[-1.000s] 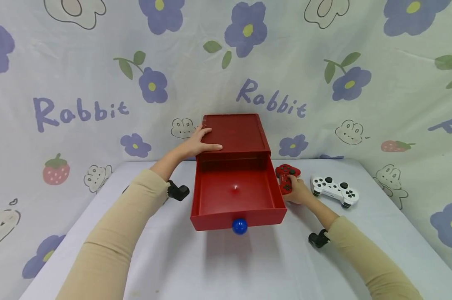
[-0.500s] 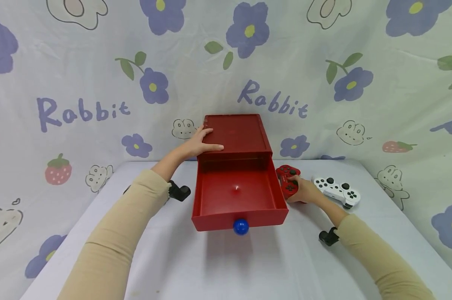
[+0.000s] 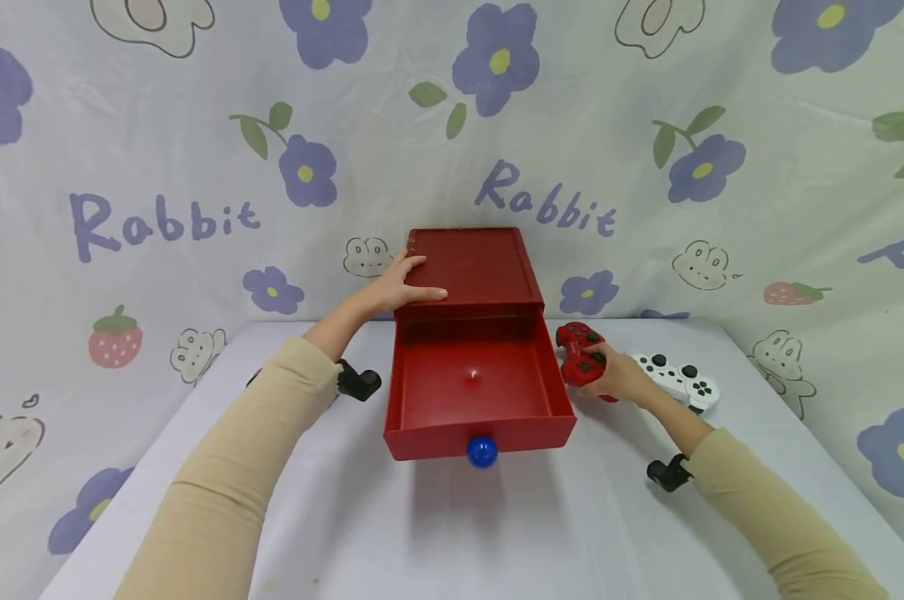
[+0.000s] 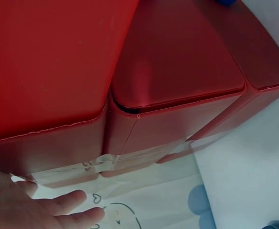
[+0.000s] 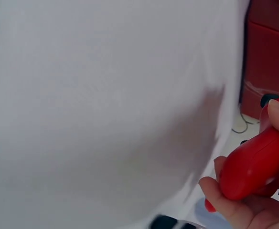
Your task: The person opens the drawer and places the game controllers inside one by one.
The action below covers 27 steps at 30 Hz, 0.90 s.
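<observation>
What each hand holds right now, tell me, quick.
Left hand: open, spread at the red box.
Right hand: closed, holding the red controller.

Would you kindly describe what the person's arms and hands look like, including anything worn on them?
The left hand and right hand wear no gloves. The left sleeve and right sleeve are plain beige, stopping short of the hands. A small black attachment shows near each sleeve's end.
</observation>
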Tool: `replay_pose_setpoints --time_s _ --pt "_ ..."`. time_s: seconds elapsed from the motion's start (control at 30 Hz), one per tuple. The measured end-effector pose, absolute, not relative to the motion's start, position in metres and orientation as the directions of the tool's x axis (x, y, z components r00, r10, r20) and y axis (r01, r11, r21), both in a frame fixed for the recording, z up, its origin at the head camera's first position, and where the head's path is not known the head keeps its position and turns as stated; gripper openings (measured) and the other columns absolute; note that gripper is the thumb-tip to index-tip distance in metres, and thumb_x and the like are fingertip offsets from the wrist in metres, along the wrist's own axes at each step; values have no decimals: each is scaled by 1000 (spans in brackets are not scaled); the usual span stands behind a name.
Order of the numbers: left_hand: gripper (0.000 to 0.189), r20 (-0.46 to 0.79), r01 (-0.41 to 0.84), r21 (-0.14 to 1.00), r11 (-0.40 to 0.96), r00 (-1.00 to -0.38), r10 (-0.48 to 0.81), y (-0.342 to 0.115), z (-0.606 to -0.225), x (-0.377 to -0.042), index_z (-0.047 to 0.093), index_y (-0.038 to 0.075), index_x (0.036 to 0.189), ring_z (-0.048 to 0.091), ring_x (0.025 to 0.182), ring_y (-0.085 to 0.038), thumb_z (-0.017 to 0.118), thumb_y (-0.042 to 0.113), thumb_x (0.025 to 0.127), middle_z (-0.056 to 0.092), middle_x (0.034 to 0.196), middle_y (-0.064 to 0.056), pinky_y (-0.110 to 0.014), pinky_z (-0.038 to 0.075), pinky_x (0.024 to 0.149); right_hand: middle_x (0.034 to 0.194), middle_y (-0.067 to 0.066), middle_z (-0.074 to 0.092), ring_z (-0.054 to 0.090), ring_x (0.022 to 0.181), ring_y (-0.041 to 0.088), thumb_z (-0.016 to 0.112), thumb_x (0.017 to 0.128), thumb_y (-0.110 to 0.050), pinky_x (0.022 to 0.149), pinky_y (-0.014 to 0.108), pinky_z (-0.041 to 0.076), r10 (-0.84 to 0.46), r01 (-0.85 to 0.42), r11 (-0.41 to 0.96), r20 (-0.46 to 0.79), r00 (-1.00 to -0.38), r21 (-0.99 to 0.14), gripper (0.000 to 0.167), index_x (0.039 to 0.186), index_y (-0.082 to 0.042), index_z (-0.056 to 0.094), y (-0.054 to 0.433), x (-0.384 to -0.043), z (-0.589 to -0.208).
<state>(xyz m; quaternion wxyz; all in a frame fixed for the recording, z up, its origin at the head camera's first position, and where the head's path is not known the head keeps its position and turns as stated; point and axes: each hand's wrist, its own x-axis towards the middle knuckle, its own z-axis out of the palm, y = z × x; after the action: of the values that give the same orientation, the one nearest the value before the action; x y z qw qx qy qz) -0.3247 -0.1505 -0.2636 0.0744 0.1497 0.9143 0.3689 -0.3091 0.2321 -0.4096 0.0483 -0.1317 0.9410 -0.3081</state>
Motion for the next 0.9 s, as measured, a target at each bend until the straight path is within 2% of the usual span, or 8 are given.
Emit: replay_pose_setpoints --time_s 0.37,0.57,0.9 --pt "81 -25 216 692 689 -947 322 -149 -263 -322 16 8 147 3 139 -30 58 39 84 -8 153 -10 -51 15 109 119 30 51 52 100 39 75 72 -26 76 43 50 -266 -209 813 -28 -964 -544 75 132 -1 38 233 -300 -371" --pt "81 -18 224 693 685 -945 327 -150 -264 -322 16 7 146 3 139 -30 58 38 84 -7 153 -10 -51 16 109 123 28 47 49 104 38 74 73 -28 77 42 51 -268 -183 808 -73 -961 -560 78 135 -4 34 232 -292 -344" --pt "81 -12 225 692 686 -946 323 -149 -265 -322 17 7 146 4 139 -30 58 38 84 -6 153 -10 -51 17 109 124 27 43 48 101 38 73 74 -25 70 36 53 -299 -215 789 -53 -953 -576 75 135 -4 34 233 -278 -312"
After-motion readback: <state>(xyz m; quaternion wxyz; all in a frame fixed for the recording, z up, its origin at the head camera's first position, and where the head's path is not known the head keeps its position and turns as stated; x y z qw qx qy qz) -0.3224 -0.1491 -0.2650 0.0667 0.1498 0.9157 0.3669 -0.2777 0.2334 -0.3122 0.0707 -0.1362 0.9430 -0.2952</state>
